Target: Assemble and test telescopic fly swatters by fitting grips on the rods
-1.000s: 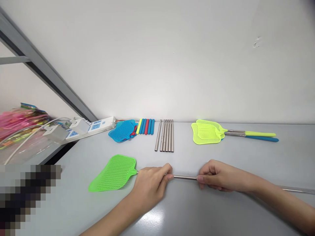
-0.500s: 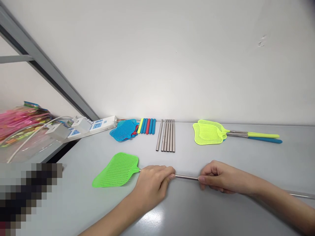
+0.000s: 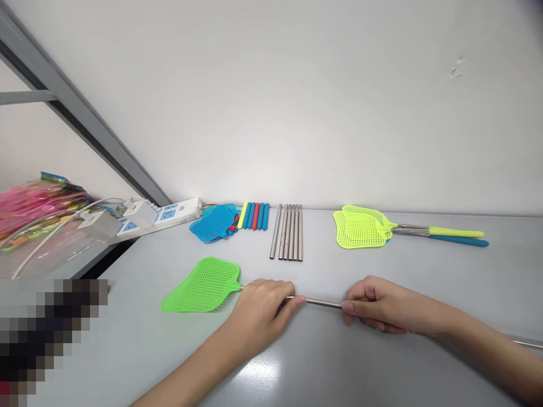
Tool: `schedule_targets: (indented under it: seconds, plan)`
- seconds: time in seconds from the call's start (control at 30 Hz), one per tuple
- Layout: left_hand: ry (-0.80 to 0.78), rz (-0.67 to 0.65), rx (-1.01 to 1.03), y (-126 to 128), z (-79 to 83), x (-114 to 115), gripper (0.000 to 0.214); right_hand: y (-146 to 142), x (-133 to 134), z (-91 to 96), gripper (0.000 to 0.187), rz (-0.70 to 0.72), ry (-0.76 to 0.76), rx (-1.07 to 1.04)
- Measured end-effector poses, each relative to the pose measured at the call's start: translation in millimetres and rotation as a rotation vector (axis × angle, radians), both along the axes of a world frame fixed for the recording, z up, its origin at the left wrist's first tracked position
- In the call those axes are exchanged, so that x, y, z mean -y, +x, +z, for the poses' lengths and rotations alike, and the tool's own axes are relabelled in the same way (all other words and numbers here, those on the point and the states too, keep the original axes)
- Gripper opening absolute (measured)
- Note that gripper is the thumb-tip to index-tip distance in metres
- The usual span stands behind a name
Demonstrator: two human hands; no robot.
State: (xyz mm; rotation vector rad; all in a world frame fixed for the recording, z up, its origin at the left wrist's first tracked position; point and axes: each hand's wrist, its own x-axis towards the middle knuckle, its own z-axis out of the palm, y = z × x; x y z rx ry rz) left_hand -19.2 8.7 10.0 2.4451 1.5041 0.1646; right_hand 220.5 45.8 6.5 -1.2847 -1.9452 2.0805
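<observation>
Two bare hands are on one thin metal rod (image 3: 323,302), and here is the picture: the green mesh head (image 3: 203,285) sits at the rod's left end, low over the grey table (image 3: 322,362). The left hand (image 3: 267,311) is closed round the rod just beside the green neck, thumb lying along the metal. Over on the right, the right hand (image 3: 377,305) pinches it between thumb and curled fingers, a bare stretch of metal showing between the two grips.

Light stuff, by the look of it! The rod seems stiff, smooth and probably a touch slippery, so a firm grip on the metal near the neck looks the sound choice; the mesh looks thin and bendy, a poor place to pull. The slender neck is likely the weak spot under a hard twist.

And to containers: far left, a clear plastic bag (image 3: 68,249) seems to hold pink and yellow things (image 3: 25,206), heaped and blurred, too indistinct to identify. Whether that bag is sealed, nobody can tell from here.
</observation>
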Motion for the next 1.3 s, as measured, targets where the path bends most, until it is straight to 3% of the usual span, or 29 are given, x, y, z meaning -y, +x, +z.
schedule_targets:
  seconds: [0.2,0.5,1.3]
  plan:
    - [0.002,0.021,-0.011,-1,3.0,0,0.039,0,0,2.1,0.036,0.000,-0.001,0.020]
    - [0.104,0.313,-0.108,-11,7.2,-8,0.057,-1,0,1.8,0.037,-0.019,-0.014,0.002]
    - [-0.009,0.376,0.094,-3,-4.3,-1,0.054,0,-1,0.0,0.036,-0.018,0.011,0.058]
